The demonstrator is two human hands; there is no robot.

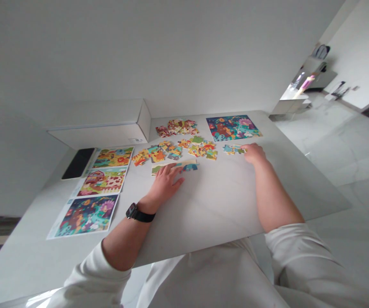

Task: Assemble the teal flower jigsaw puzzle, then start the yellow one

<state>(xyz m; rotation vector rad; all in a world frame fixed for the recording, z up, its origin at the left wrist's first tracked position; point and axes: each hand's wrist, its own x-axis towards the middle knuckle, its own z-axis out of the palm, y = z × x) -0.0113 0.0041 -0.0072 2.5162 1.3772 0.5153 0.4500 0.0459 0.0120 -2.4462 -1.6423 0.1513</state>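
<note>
Firstly, well left of the left hand's fingers (178,182), a black smartphone (78,163) lies on the white surface (210,205), beside a white box (99,133) set at the surface's far edge. Three printed picture sheets run in a column just left of those fingers: a yellow animal scene (112,157), a red barn scene (102,182), and a dark floral scene (86,215).

Left hand (167,184): fingers apart and lying flat, a black smartwatch (133,211) on the wrist behind them. The fingertips touch a partly joined strip of jigsaw pieces (174,167), which lies directly ahead of the hand and is not clamped.

Beyond those fingers, a loose heap of jigsaw pieces (177,127) sits near the far edge. Nearer, a scattered band of jigsaw pieces (174,149) stretches toward the right hand (253,153).

Right hand: fingers (247,147) close together, their tips on a small joined cluster of blue jigsaw pieces (233,149), which lies just left of them. Whether they are gripping the cluster or only resting on it is hard to tell from this angle.

Ahead of those fingers lies an assembled floral picture (232,128), flat on the surface. White sleeves (300,256) cover both forearms nearest the camera.
</note>
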